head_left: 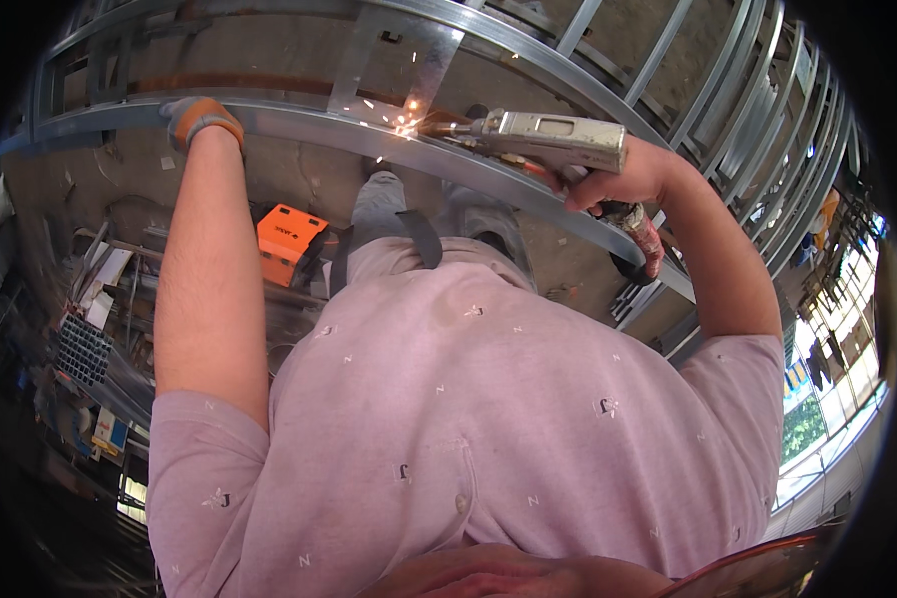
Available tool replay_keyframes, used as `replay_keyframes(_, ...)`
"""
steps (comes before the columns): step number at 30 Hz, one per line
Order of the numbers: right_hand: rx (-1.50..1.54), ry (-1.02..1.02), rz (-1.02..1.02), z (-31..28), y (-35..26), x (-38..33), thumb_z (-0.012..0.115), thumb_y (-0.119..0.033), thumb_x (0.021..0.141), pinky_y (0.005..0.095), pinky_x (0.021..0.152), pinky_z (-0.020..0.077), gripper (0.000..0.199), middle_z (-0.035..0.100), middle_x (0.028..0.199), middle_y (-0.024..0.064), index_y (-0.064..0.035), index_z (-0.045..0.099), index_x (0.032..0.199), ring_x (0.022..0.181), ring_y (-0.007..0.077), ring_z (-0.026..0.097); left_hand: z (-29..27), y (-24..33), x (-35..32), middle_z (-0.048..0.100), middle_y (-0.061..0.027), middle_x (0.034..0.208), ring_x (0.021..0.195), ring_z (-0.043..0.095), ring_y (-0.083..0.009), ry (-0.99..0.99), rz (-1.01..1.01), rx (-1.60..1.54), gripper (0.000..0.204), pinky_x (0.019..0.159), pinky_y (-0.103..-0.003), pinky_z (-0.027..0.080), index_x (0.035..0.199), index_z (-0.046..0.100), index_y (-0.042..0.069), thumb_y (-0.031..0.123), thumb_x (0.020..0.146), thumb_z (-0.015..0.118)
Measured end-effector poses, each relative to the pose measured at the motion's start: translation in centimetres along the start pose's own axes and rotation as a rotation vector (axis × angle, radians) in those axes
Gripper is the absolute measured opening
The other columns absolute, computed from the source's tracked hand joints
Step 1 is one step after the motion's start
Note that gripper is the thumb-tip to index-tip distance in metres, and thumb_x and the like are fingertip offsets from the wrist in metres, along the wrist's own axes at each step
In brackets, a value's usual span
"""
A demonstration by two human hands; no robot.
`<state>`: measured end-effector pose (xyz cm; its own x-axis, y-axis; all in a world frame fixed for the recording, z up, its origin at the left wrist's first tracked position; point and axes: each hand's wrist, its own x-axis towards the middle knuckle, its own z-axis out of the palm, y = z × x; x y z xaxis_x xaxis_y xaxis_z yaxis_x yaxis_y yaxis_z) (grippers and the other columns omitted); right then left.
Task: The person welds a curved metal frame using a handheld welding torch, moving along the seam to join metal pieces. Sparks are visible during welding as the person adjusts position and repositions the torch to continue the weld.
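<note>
Right hand is wrapped tight around my welding gun, its tip sparking on the steel rail. Left hand, gloved, grips that rail. Behind stands an orange box.

Shirt: pale pink short-sleeved polo, scattered small dark letter marks, a button at the placket.
Left hand: grey glove with orange cuff.
Right hand: bare (forearm too).
Trousers: grey, possibly work trousers.
</note>
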<state>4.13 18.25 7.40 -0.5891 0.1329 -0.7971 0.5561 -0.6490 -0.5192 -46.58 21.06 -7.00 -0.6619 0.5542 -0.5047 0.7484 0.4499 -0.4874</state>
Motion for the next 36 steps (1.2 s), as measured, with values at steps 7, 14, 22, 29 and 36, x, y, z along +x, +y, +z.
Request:
replay_keyframes(7,-0.383,0.617,-0.234,3.3,4.1,-3.0,0.082,-0.007,0.081,0.0378,0.08,0.0585,0.028,0.072,0.091,0.0065,-0.0052,0.071,0.107,0.081,0.0246,0.07,7.1,-0.4,7.7,0.061,-0.022,0.149,0.131,0.068,-0.0306,0.005,-0.28,-1.063,0.06,0.107,-0.038,0.058,0.155,0.047,-0.001,0.042,0.114,0.038)
replay_keyframes(14,-0.708,0.946,-0.01,11.3,0.3,0.0,0.073,-0.014,0.087,0.0522,0.083,0.0558,0.033,0.073,0.096,0.0243,-0.0078,0.07,0.118,0.096,0.0486,0.068,-3.0,1.6,-3.4,0.063,-0.0236,0.144,0.124,0.072,-0.0322,-0.066,-0.392,-1.341,0.057,0.1,-0.041,0.062,0.154,0.044,-0.001,0.038,0.112,0.043)
replay_keyframes(22,-0.889,1.173,0.042,12.7,1.1,5.1,0.076,-0.023,0.083,0.0553,0.081,0.0593,0.047,0.077,0.096,0.0202,-0.0111,0.069,0.128,0.095,0.0423,0.074,-2.0,1.7,-2.1,0.061,-0.0186,0.146,0.122,0.071,-0.0284,-0.162,-0.34,-1.514,0.056,0.098,-0.039,0.062,0.156,0.042,0.0,0.034,0.112,0.045)
replay_keyframes(29,-0.865,1.25,0.106,13.1,1.4,6.1,0.073,-0.019,0.085,0.0567,0.081,0.0583,0.035,0.077,0.098,0.0203,-0.0154,0.071,0.12,0.097,0.0443,0.073,-3.0,2.1,-2.8,0.068,-0.0225,0.138,0.115,0.074,-0.0329,-0.2,-0.428,-1.703,0.065,0.093,-0.043,0.063,0.154,0.049,0.002,0.051,0.112,0.044)
replay_keyframes(36,-0.87,1.264,0.224,13.5,1.2,6.7,0.077,-0.022,0.083,0.0539,0.087,0.0598,0.037,0.078,0.105,0.017,-0.0146,0.07,0.118,0.104,0.041,0.074,-4.3,1.5,-5.7,0.066,-0.0193,0.141,0.12,0.072,-0.0336,-0.198,-0.428,-2.037,0.061,0.101,-0.041,0.061,0.157,0.045,0.009,0.049,0.111,0.047)
